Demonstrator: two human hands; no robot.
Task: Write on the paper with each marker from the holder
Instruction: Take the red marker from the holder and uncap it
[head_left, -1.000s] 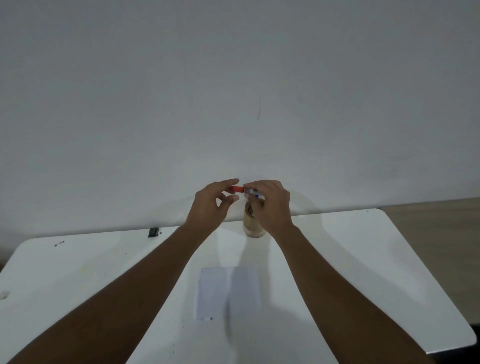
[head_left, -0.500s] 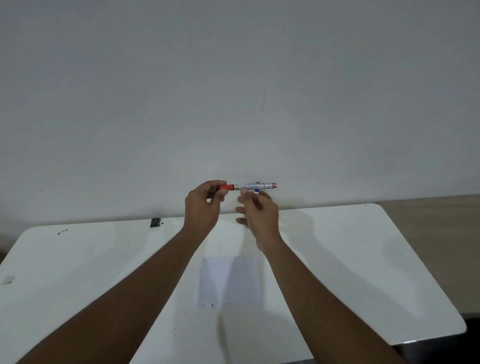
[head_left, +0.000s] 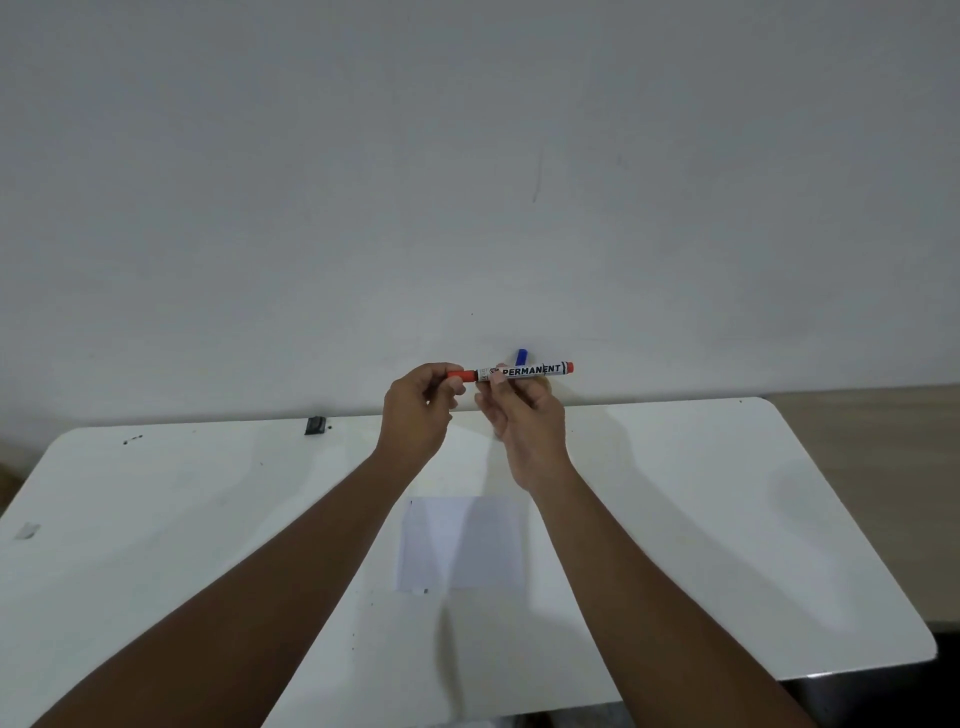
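Observation:
A red permanent marker (head_left: 530, 370) is held level above the table's far edge, with both hands on it. My left hand (head_left: 422, 410) pinches its red cap at the left end. My right hand (head_left: 524, 421) grips the white barrel, and the red tail sticks out to the right. Behind my right hand, the blue tip of another marker (head_left: 521, 356) pokes up; the holder itself is hidden by that hand. A white sheet of paper (head_left: 462, 543) lies flat on the table between my forearms.
The white table (head_left: 727, 519) runs up to a plain grey wall. A small black object (head_left: 315, 425) sits at the far edge on the left, and a pale scrap (head_left: 26, 530) lies near the left edge. Wooden floor shows at right.
The red marker has been lifted out from the holder and turned level. My right hand has shifted from covering it to gripping the barrel; my left hand keeps its pinch on the cap.

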